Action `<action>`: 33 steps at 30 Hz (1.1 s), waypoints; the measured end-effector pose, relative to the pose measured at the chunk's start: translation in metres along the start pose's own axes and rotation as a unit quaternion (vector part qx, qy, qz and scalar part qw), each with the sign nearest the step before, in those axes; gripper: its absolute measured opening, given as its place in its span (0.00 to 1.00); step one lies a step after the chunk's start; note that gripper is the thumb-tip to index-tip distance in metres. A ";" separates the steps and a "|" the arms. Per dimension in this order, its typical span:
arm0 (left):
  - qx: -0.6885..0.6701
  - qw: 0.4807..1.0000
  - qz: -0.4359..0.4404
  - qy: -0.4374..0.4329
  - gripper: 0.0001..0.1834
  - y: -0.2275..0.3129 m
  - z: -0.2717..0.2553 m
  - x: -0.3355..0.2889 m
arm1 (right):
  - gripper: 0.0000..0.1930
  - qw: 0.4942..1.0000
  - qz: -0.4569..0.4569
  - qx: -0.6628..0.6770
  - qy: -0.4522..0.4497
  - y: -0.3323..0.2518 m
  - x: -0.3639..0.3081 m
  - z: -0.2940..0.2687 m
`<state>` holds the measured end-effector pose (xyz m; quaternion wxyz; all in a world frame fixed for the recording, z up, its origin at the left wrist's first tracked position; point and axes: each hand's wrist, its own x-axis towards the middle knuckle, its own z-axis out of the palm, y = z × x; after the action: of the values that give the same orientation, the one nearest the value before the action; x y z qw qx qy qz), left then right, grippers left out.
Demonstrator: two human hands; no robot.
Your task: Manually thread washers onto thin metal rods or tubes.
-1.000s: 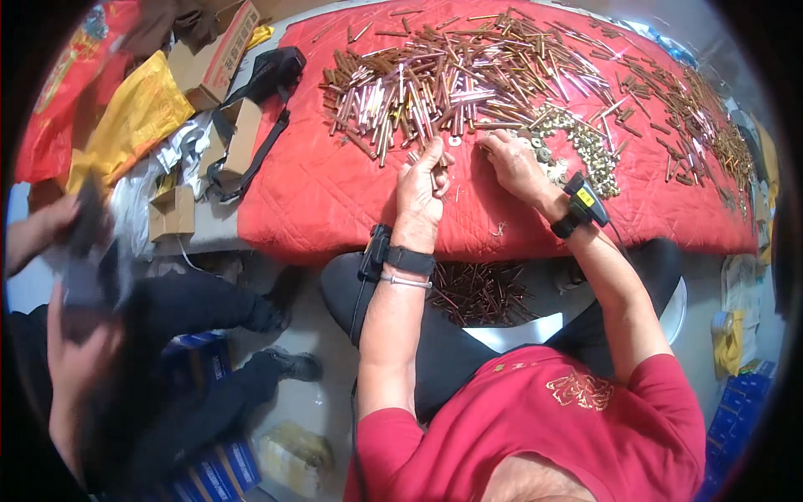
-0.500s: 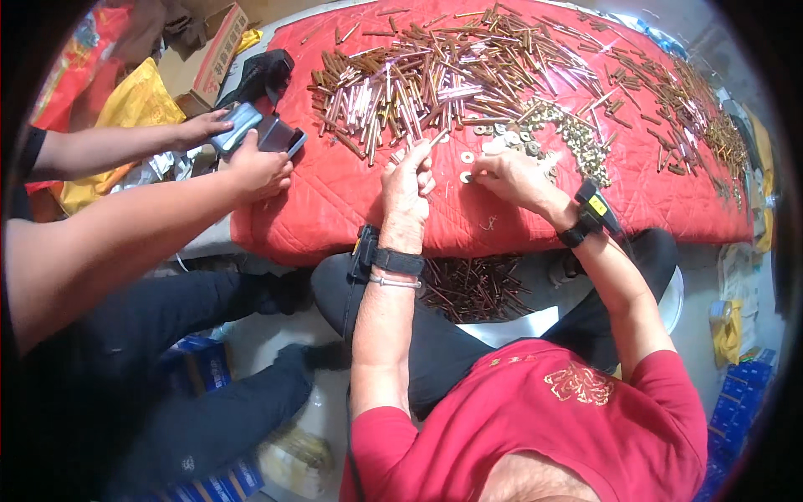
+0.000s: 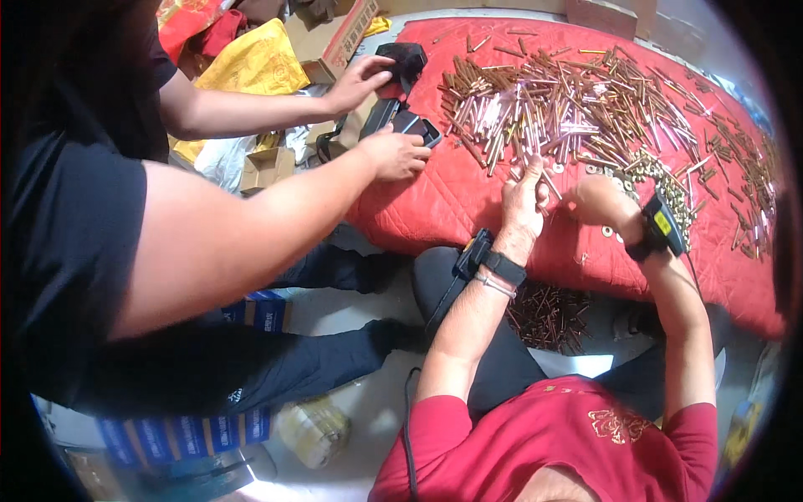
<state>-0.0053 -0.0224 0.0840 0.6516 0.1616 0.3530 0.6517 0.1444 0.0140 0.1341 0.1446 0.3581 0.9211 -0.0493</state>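
Observation:
My left hand (image 3: pixel 523 202) is closed around a thin metal rod (image 3: pixel 550 186), whose end points up and to the left. My right hand (image 3: pixel 604 203) is close beside it, blurred, with its fingers turned toward the left one; whether they hold anything is hidden. Just beyond my hands a large heap of copper-coloured metal rods (image 3: pixel 577 100) covers the red quilted cloth (image 3: pixel 468 209). Several flat washers (image 3: pixel 608 232) lie scattered around my right hand. A cluster of small brassy nuts (image 3: pixel 648 166) is beyond my right wrist.
On the left, another person's hands touch a dark box-shaped device (image 3: pixel 410 125) and a black case (image 3: pixel 401 60). More rods (image 3: pixel 548 318) lie below the cloth's front edge, by my legs. Cardboard boxes (image 3: pixel 272 170) and a yellow bag (image 3: pixel 255 58) stand at the far left.
My right hand has moved from the washers toward my left hand. The other person's far hand has shifted from the device to the black case. The whole view has swung left.

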 end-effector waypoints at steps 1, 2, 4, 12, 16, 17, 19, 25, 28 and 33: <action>-0.015 1.000 -0.017 0.014 0.14 0.000 -0.003 0.000 | 0.09 0.999 -0.022 0.019 0.026 -0.001 -0.006 0.009; -0.015 1.000 -0.016 0.013 0.14 0.001 -0.006 0.003 | 0.08 0.999 -0.012 -0.021 0.038 -0.003 -0.011 0.017; -0.054 0.996 -0.064 -0.010 0.10 -0.001 -0.002 0.004 | 0.07 0.998 0.008 -0.037 0.048 0.001 -0.023 0.030; -0.228 0.923 -0.308 0.046 0.23 0.048 0.013 -0.058 | 0.10 0.751 0.119 0.575 0.303 0.006 -0.059 0.044; -0.368 0.761 -0.517 0.136 0.43 0.120 0.031 -0.160 | 0.11 0.704 0.075 0.615 0.349 -0.006 -0.058 0.029; -0.354 0.786 -0.490 0.126 0.44 0.111 0.022 -0.157 | 0.11 0.703 0.077 0.615 0.350 -0.007 -0.055 0.029; -0.338 0.810 -0.465 0.116 0.44 0.095 0.003 -0.151 | 0.11 0.723 0.080 0.599 0.333 -0.008 -0.052 0.029; -0.244 0.872 -0.423 -0.030 0.60 0.088 -0.024 -0.144 | 0.11 0.720 0.080 0.592 0.353 -0.015 -0.041 0.020; -0.320 0.819 -0.476 0.012 0.59 0.094 0.003 -0.137 | 0.11 0.708 0.088 0.584 0.387 -0.007 -0.051 0.028; -0.752 0.304 -0.343 0.474 0.45 0.118 0.014 -0.119 | 0.10 0.717 0.076 0.566 0.399 -0.005 -0.049 0.025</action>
<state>-0.0705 -0.1225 0.2025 0.3756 -0.8707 -0.0187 0.3168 0.1812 -0.0265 0.1250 -0.4625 0.4284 0.6632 -0.4033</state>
